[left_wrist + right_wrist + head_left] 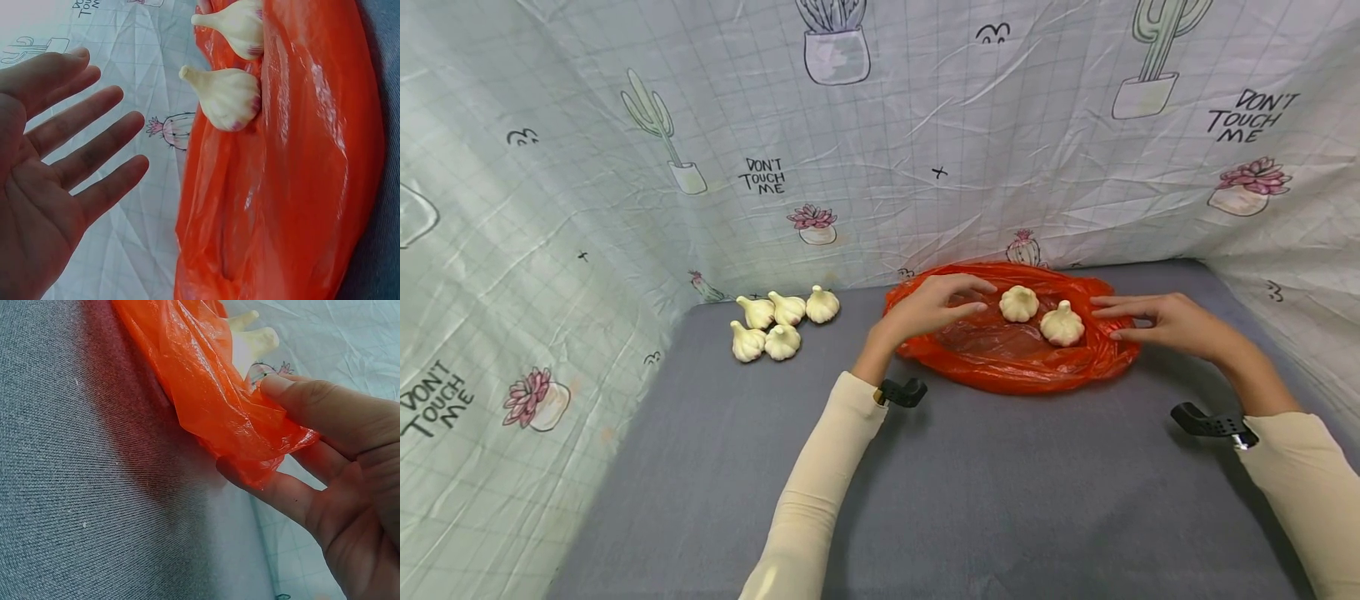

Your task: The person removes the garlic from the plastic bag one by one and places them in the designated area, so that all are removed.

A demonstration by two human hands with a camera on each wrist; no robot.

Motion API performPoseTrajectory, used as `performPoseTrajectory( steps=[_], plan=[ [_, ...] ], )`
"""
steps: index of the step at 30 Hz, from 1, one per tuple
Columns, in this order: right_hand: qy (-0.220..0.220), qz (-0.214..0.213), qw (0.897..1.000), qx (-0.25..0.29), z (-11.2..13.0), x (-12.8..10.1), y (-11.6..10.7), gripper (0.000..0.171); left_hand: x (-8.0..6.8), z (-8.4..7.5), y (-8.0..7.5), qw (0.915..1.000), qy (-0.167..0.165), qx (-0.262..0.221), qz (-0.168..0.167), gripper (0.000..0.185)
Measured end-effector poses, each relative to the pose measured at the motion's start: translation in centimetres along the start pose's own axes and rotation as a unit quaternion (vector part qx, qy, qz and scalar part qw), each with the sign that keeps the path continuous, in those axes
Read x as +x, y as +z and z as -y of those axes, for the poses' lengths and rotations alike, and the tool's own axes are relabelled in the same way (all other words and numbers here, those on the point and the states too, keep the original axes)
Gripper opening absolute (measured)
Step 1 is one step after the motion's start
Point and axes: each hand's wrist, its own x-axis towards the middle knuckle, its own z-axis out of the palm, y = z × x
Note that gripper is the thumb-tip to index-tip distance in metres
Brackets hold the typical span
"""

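A red plastic bag [1000, 379] lies spread at the back of the table with its mouth facing up. Two garlic bulbs rest in it: one near the middle [1018, 304], the other [1062, 324] toward the right. Above the bag's left part is my left hand [925, 308], fingers extended and apart, holding nothing; the left wrist view shows its bare palm. At the bag's right edge my right hand [1172, 325] pinches the red film between thumb [300, 390] and fingers. Several more garlic bulbs [782, 342] sit grouped on the table to the left.
The grey table [715, 483] runs from the front to a white printed cloth [925, 150], which hangs behind and along both sides. Its back edge lies close behind the bag.
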Motion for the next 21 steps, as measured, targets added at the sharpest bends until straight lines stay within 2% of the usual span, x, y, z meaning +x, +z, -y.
performPoseTrajectory(
  steps=[10, 21],
  plan=[
    [0.001, -0.004, 1.0, 0.005, 0.1, 0.0, 0.3, 0.035, 1.8, 0.2, 0.6, 0.9999, -0.014, 0.009, -0.001, 0.036],
    [-0.001, -0.016, 1.0, 0.009, 0.1, 0.1, 0.3, 0.035, 3.8, 1.7, 1.3, 0.9982, -0.05, 0.003, 0.032, 0.041]
  ],
)
